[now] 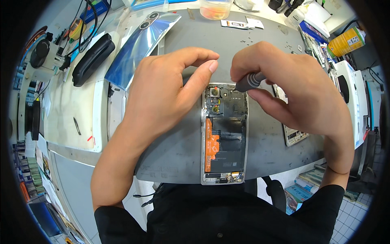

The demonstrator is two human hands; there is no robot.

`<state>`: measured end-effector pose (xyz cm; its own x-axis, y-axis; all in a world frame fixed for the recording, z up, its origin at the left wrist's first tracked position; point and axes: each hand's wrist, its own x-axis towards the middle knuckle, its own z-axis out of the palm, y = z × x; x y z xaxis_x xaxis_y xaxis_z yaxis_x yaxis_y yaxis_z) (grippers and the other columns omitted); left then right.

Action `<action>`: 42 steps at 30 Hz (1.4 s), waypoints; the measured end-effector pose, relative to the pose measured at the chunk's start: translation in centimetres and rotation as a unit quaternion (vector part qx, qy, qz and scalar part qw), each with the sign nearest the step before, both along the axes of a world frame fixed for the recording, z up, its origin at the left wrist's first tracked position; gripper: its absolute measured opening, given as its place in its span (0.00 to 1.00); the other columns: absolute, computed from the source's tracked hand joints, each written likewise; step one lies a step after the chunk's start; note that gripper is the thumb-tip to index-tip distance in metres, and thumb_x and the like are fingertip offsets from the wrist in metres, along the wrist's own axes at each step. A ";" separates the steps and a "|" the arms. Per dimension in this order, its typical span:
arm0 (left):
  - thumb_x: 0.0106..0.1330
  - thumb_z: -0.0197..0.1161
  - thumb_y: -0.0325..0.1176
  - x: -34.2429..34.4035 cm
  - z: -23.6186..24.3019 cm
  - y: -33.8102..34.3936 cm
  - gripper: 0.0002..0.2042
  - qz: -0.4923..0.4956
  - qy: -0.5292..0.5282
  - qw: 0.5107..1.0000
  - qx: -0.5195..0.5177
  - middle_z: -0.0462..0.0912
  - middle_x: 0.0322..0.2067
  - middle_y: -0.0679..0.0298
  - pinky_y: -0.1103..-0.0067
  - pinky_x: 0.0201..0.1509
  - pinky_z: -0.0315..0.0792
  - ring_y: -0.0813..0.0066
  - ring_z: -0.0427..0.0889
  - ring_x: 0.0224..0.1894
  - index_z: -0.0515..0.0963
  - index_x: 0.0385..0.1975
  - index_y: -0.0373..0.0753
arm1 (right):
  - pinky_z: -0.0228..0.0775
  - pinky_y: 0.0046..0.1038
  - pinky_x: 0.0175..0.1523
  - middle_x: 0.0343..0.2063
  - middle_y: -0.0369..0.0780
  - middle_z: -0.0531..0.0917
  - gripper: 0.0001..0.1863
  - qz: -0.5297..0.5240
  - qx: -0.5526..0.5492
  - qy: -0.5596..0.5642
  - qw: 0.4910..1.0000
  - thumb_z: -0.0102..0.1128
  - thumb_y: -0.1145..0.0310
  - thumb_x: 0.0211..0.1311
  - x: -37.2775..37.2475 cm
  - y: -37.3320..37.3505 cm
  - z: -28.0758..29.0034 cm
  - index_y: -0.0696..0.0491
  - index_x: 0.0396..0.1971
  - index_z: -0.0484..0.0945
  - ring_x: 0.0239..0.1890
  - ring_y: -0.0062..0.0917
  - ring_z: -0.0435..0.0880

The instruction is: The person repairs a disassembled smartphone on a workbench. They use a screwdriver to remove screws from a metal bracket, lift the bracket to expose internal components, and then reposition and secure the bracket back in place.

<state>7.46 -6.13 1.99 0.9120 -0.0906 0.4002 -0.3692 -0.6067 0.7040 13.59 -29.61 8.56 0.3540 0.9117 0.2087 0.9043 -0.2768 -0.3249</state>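
Observation:
An opened smartphone (226, 151) lies upright on the grey mat, its inside facing up. It has camera modules (215, 92) at its upper left, a black battery area and an orange flex cable (211, 142). My right hand (302, 87) grips a screwdriver (248, 82) with a dark, ringed handle; the tool leans over the phone's upper right part, its tip near the frame's top. Left of the phone's top hovers my left hand (164, 83), thumb and index finger curved toward each other with a small gap and nothing visible between them.
A second phone frame (295, 137) lies partly under my right forearm. A shiny blue phone back cover (140, 49) rests at the upper left beside a black case (93, 59). Tiny parts (246, 40) lie scattered at the back, near a clear tub (216, 9) and a white tube (235, 24).

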 end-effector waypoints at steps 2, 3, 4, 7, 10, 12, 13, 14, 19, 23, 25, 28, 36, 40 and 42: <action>0.73 0.65 0.37 0.1 -0.3 -0.2 0.12 -0.004 -0.011 1.000 -0.019 0.91 0.34 0.53 0.71 0.33 0.77 0.58 0.87 0.26 0.87 0.45 0.35 | 0.82 0.30 0.42 0.43 0.40 0.87 0.23 -0.036 -0.033 -0.049 0.998 0.70 0.82 0.55 -0.4 -0.1 0.2 0.54 0.51 0.76 0.41 0.36 0.91; 0.74 0.64 0.35 0.0 -0.1 -0.2 0.12 -0.005 0.013 1.000 -0.007 0.91 0.36 0.55 0.74 0.38 0.77 0.65 0.87 0.32 0.86 0.47 0.33 | 0.81 0.30 0.42 0.43 0.40 0.87 0.23 -0.041 -0.023 -0.061 0.997 0.71 0.80 0.55 -0.4 -0.1 0.1 0.54 0.52 0.76 0.41 0.36 0.91; 0.76 0.62 0.32 -0.2 0.3 -0.2 0.12 -0.009 0.037 0.999 0.005 0.91 0.37 0.57 0.77 0.43 0.78 0.72 0.88 0.37 0.85 0.48 0.31 | 0.81 0.30 0.42 0.43 0.40 0.87 0.23 -0.047 -0.015 -0.073 0.996 0.72 0.79 0.55 -0.4 -0.2 0.1 0.54 0.52 0.76 0.41 0.36 0.91; 0.77 0.59 0.28 -0.3 1.2 -0.3 0.11 -0.001 0.091 0.995 0.027 0.91 0.40 0.58 0.80 0.50 0.79 0.77 0.88 0.44 0.84 0.50 0.29 | 0.82 0.31 0.43 0.44 0.40 0.86 0.25 -0.010 0.050 -0.050 0.997 0.75 0.75 0.54 0.1 -0.3 -0.4 0.54 0.52 0.75 0.42 0.36 0.90; 0.77 0.59 0.27 -0.4 0.9 -0.1 0.11 0.002 0.087 0.996 0.034 0.92 0.42 0.57 0.78 0.52 0.80 0.76 0.89 0.45 0.84 0.51 0.29 | 0.82 0.32 0.43 0.46 0.41 0.86 0.26 0.007 0.016 -0.040 0.999 0.77 0.72 0.54 0.4 -0.4 -0.2 0.55 0.52 0.75 0.43 0.35 0.90; 0.76 0.58 0.26 -0.4 0.7 -0.1 0.12 -0.002 0.077 0.996 0.034 0.92 0.43 0.56 0.77 0.53 0.80 0.75 0.89 0.46 0.84 0.51 0.29 | 0.82 0.32 0.44 0.47 0.40 0.86 0.26 -0.027 -0.044 -0.069 0.996 0.77 0.72 0.54 0.2 -0.6 0.6 0.55 0.52 0.75 0.43 0.34 0.90; 0.76 0.58 0.26 -0.4 0.6 -0.1 0.12 -0.004 0.077 0.996 0.034 0.92 0.43 0.56 0.77 0.53 0.81 0.74 0.90 0.46 0.84 0.51 0.29 | 0.82 0.32 0.43 0.47 0.40 0.86 0.26 -0.035 -0.057 -0.083 0.994 0.77 0.72 0.55 0.2 -0.7 0.8 0.55 0.52 0.75 0.43 0.34 0.90; 0.76 0.58 0.25 -0.3 0.6 -0.2 0.12 -0.006 0.076 0.997 0.033 0.92 0.43 0.55 0.77 0.54 0.81 0.73 0.90 0.46 0.84 0.51 0.29 | 0.82 0.32 0.43 0.47 0.40 0.86 0.25 -0.026 -0.040 -0.097 0.994 0.76 0.72 0.55 0.3 -0.7 0.6 0.55 0.52 0.75 0.42 0.34 0.90; 0.75 0.58 0.25 -0.3 0.6 -0.2 0.12 -0.004 0.081 0.996 0.044 0.92 0.44 0.54 0.76 0.53 0.81 0.72 0.90 0.47 0.84 0.52 0.30 | 0.82 0.29 0.40 0.46 0.38 0.87 0.23 -0.002 0.017 -0.024 1.000 0.76 0.72 0.56 0.6 -0.5 0.1 0.55 0.50 0.77 0.40 0.30 0.90; 0.74 0.57 0.24 -0.4 0.7 -0.2 0.13 -0.005 0.081 0.995 0.053 0.92 0.43 0.53 0.76 0.54 0.81 0.70 0.90 0.47 0.84 0.51 0.29 | 0.81 0.26 0.38 0.44 0.36 0.89 0.20 -0.021 0.020 -0.050 0.998 0.76 0.73 0.57 0.8 -0.6 0.0 0.54 0.49 0.78 0.41 0.26 0.91; 0.74 0.57 0.24 -0.4 0.8 -0.3 0.13 -0.007 0.087 0.995 0.051 0.92 0.43 0.53 0.76 0.54 0.81 0.70 0.91 0.47 0.84 0.51 0.29 | 0.81 0.25 0.37 0.44 0.35 0.89 0.19 -0.006 0.045 -0.042 0.998 0.75 0.74 0.58 0.8 -0.6 -0.2 0.54 0.48 0.78 0.42 0.25 0.91; 0.74 0.57 0.24 -0.4 0.7 -0.3 0.13 -0.008 0.088 0.995 0.051 0.92 0.43 0.53 0.76 0.54 0.81 0.69 0.91 0.47 0.84 0.51 0.29 | 0.82 0.23 0.36 0.43 0.34 0.89 0.18 0.006 0.059 -0.030 0.998 0.74 0.77 0.58 1.0 -0.7 -0.5 0.54 0.47 0.78 0.42 0.25 0.91; 0.74 0.57 0.24 -0.4 0.7 -0.4 0.13 -0.010 0.090 0.995 0.052 0.92 0.43 0.53 0.76 0.54 0.81 0.69 0.91 0.47 0.84 0.51 0.29 | 0.82 0.21 0.36 0.42 0.36 0.90 0.16 0.009 0.078 -0.049 0.996 0.72 0.79 0.60 1.0 -1.0 0.1 0.55 0.46 0.78 0.42 0.23 0.91; 0.71 0.59 0.30 -0.1 -0.4 -0.3 0.12 -0.008 0.033 0.999 0.037 0.88 0.30 0.52 0.69 0.41 0.79 0.59 0.88 0.33 0.86 0.48 0.34 | 0.83 0.21 0.37 0.42 0.37 0.90 0.15 0.005 0.076 -0.039 0.996 0.71 0.79 0.61 1.1 -1.3 0.0 0.55 0.46 0.78 0.42 0.23 0.91; 0.70 0.61 0.33 0.0 -0.7 -0.3 0.12 -0.005 0.010 0.999 0.031 0.86 0.23 0.52 0.65 0.35 0.78 0.55 0.86 0.26 0.87 0.46 0.36 | 0.84 0.22 0.37 0.42 0.37 0.90 0.14 -0.001 0.070 -0.018 0.997 0.71 0.79 0.62 1.0 -1.3 -0.2 0.55 0.46 0.78 0.42 0.23 0.91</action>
